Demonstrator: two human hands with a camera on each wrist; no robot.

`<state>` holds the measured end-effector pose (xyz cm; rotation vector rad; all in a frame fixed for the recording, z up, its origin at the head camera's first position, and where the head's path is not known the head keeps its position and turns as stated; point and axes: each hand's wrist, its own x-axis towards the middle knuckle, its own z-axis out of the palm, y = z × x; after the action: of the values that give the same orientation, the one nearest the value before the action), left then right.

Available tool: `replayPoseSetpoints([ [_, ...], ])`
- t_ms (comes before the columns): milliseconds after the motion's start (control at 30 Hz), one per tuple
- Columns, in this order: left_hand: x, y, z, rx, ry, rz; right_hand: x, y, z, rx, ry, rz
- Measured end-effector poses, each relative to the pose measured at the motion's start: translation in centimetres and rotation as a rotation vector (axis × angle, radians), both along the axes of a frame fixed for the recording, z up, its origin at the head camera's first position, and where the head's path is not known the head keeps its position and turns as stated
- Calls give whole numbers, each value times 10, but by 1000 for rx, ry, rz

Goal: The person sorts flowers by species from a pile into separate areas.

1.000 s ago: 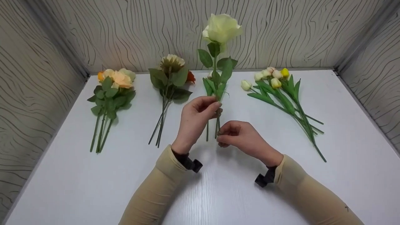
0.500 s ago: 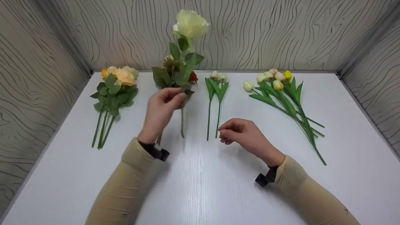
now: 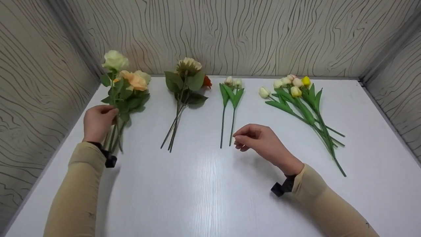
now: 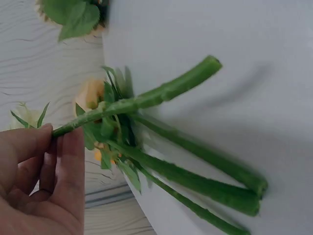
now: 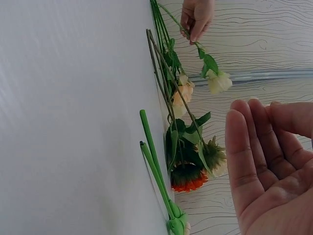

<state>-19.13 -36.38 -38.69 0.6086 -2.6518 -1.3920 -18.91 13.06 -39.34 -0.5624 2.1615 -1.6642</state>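
Observation:
My left hand [image 3: 98, 122] pinches a pale white rose [image 3: 115, 60] by its green stem [image 4: 161, 93] between thumb and fingertips. The rose stands tilted over the bunch of peach and cream roses [image 3: 135, 81] at the left of the table; in the left wrist view its stem end lies above several rose stems [image 4: 195, 183]. My right hand [image 3: 263, 143] hovers just right of the stem ends of two pale tulips [image 3: 233, 95], its fingers loosely curved. In the right wrist view that hand [image 5: 269, 171] has nothing between thumb and fingers.
Left of centre lies a group of long-stemmed flowers [image 3: 187, 74], one cream and one orange-red. A crossed bunch of white, pink and yellow tulips [image 3: 306, 112] lies at the right. A wood-grain patterned wall [image 3: 243, 36] stands behind the white table [image 3: 184, 194].
My left hand has carried the white rose from the centre leftward and down to the peach rose bunch, uncovering the two tulips. The right hand stays nearly in place.

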Motion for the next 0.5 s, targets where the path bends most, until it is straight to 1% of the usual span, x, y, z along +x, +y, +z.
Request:
replayPoseSetpoints([
  [67, -1, -5, -6, -15, -23, 9, 0, 0, 1, 1, 5, 0],
  [133, -1, -7, -10, -43, -34, 5, 0, 1, 2, 1, 5, -6],
  [233, -2, -7, -15, -118, -31, -15, 1, 2, 1, -10, 0, -11],
  [300, -3, -7, -17, -178, -22, -23, 1, 2, 1, -16, -3, -10],
  [400, -4, -6, -19, -242, -9, -28, 1, 3, 2, -24, -9, -8],
  [500, -6, -5, -19, -263, -10, -32, 1, 3, 3, -18, -7, -11],
])
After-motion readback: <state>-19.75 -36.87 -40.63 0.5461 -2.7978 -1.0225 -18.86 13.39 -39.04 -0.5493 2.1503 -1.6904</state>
